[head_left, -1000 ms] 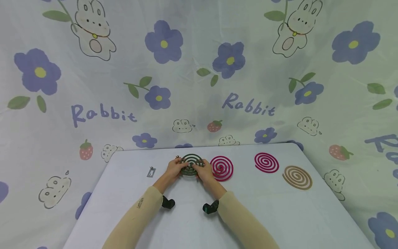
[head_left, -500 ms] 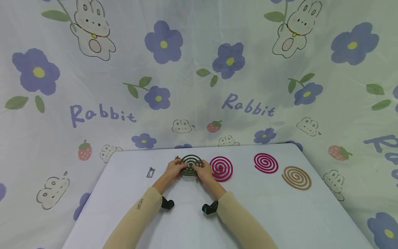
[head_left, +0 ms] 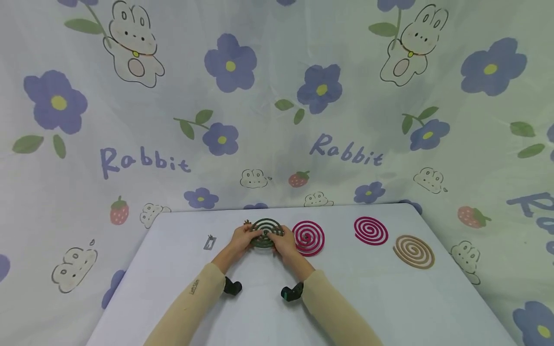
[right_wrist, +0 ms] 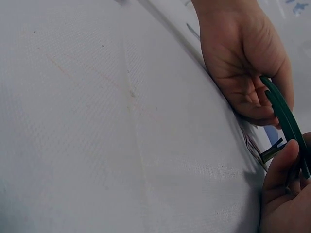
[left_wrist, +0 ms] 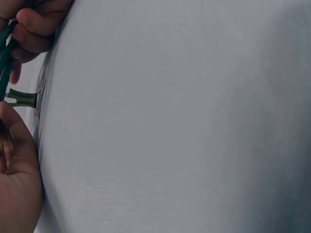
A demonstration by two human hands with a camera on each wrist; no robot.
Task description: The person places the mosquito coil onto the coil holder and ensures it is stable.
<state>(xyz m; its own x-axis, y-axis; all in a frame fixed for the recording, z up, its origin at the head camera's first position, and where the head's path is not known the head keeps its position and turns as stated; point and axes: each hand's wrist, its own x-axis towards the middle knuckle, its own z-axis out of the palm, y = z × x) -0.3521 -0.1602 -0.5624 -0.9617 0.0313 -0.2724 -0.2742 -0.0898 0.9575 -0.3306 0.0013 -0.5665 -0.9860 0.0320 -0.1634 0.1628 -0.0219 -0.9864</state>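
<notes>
In the head view, a dark green mosquito coil [head_left: 267,221] is held level between both hands, close over the white table. My left hand [head_left: 240,239] grips its left edge with the thumb laid inward over the rings. The right hand [head_left: 284,240] pinches the opposite edge in the same way, and both thumb tips come near the coil's centre. In the right wrist view the coil [right_wrist: 286,119] appears edge-on between the two hands. Below it, a small green forked stand [right_wrist: 272,151] rises from the table; the left wrist view has this stand [left_wrist: 23,98] beside the fingers too.
Right of the hands lies a magenta coil [head_left: 318,239] with a small dark piece at its centre. Farther right are another magenta coil [head_left: 371,230] and a tan coil [head_left: 413,251]. A flat grey metal stand [head_left: 209,242] lies left; a small brownish piece [head_left: 247,222] sits behind my left hand.
The whole head view has shifted slightly down. Both hands keep their grip on the green mosquito coil, with almost no movement relative to the table.
</notes>
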